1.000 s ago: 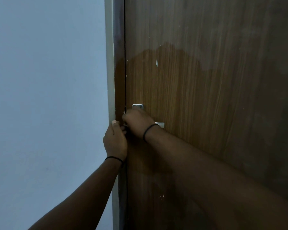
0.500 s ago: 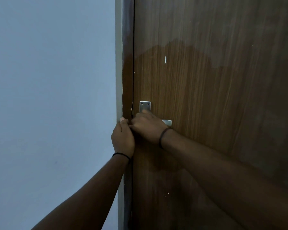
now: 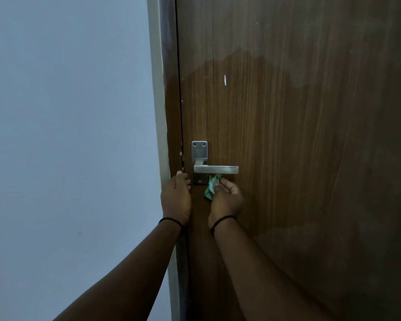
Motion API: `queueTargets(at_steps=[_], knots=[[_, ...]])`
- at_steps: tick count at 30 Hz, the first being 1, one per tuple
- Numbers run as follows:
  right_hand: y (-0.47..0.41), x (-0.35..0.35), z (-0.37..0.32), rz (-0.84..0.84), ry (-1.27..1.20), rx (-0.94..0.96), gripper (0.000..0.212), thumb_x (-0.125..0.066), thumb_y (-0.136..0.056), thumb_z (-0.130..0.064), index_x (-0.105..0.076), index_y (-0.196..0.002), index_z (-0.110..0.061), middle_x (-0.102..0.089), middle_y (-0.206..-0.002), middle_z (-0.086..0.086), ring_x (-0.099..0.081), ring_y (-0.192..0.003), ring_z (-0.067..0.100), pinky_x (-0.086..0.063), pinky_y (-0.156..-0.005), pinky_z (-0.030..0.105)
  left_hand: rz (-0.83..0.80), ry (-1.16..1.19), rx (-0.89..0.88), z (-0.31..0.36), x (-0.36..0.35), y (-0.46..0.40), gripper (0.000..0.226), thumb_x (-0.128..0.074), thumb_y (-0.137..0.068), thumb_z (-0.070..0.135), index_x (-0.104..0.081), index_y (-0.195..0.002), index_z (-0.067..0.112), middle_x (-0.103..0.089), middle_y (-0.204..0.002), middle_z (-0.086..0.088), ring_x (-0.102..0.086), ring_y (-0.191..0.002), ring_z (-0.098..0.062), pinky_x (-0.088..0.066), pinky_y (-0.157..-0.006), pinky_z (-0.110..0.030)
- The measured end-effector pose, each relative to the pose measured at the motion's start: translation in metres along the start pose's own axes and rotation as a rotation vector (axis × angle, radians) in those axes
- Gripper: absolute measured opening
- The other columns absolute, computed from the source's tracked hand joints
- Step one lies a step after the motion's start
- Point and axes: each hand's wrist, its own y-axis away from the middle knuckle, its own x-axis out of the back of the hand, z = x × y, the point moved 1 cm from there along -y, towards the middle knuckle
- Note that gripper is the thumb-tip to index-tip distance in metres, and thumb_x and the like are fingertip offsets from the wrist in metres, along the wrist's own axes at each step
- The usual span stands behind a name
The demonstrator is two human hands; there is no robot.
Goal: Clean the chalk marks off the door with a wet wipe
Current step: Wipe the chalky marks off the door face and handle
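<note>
Wet wipe [image 3: 210, 186]: a crumpled green wad, just below the metal lever handle [image 3: 215, 169] and beside its backplate, against the door [image 3: 299, 147]
Right hand [image 3: 226, 199]: its grip is closed on the wipe, fingers and thumb pinching the wad so that most of it sticks out to the left of the fingertips
Left hand [image 3: 176, 196]: rests at the door edge by the frame [image 3: 158, 112], fingers curled toward the edge; whether it actually clasps the edge I cannot tell
How the wipe will handle: judged light, limp and damp; it will fold and bunch under pressure instead of keeping a shape, and may slide in the fingers when dragged
Where to hold it: bunched behind the fingertips, with a pad of it in front, so the fingers press it flat on the wood
Door surface: smooth wood grain with a darker, wet-looking patch around the handle and duller, hazy wood above it
Marks left: a small white streak [image 3: 224, 80] above the handle, well apart from the wipe
Risk: the soft wad may snag on the lever or plate corners
</note>
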Motion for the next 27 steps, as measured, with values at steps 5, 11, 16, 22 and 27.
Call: queueTargets(at_steps=[5,11,16,22,27], knots=[[0.010,-0.026,0.016,0.105,-0.106,-0.103,0.017,-0.062,-0.089,-0.006,-0.064,-0.097,-0.020,-0.069,-0.102,0.003,-0.067,-0.086,0.011,-0.053,-0.064,0.019,0.008,-0.007,0.004,-0.007,0.003,-0.004,0.052,-0.028,-0.104,0.046,-0.063,-0.124,0.013,-0.069,-0.116,-0.005,-0.062,-0.107,-0.018,-0.046,-0.102,-0.037],[0.026,-0.036,0.007,-0.289,-0.264,-0.522,0.038,-0.044,-0.100,-0.009,-0.046,-0.137,-0.003,-0.050,-0.141,0.018,-0.055,-0.124,0.030,-0.048,-0.097,0.032,0.013,0.035,0.073,-0.009,0.010,-0.003,0.049,-0.029,-0.103,0.043,-0.064,-0.121,0.013,-0.068,-0.118,-0.008,-0.062,-0.111,-0.024,-0.045,-0.106,-0.047],[0.015,-0.019,0.001,0.036,-0.113,-0.135,0.022,-0.062,-0.087,0.001,-0.065,-0.105,-0.012,-0.068,-0.106,0.008,-0.068,-0.088,0.015,-0.054,-0.063,0.018,-0.071,0.070,0.104,-0.004,0.006,0.001,0.052,-0.026,-0.105,0.040,-0.059,-0.129,0.008,-0.066,-0.123,-0.011,-0.063,-0.109,-0.020,-0.046,-0.100,-0.035],[-0.003,-0.012,-0.011,-0.023,0.419,0.404,0.016,-0.060,-0.092,-0.011,-0.066,-0.106,-0.006,-0.064,-0.114,0.008,-0.062,-0.107,0.018,-0.053,-0.087,0.028,-0.074,0.084,0.127,-0.002,0.000,0.003,0.055,-0.025,-0.105,0.043,-0.056,-0.132,0.007,-0.065,-0.122,-0.011,-0.062,-0.112,-0.023,-0.045,-0.104,-0.039],[0.014,-0.010,0.018,-0.050,0.152,0.012,0.019,-0.059,-0.091,-0.005,-0.065,-0.106,-0.015,-0.066,-0.116,0.009,-0.066,-0.098,0.018,-0.056,-0.076,0.024,0.024,0.093,0.240,-0.007,0.006,-0.001,0.045,-0.032,-0.101,0.041,-0.064,-0.107,0.009,-0.069,-0.108,-0.014,-0.064,-0.104,-0.029,-0.049,-0.100,-0.044]])
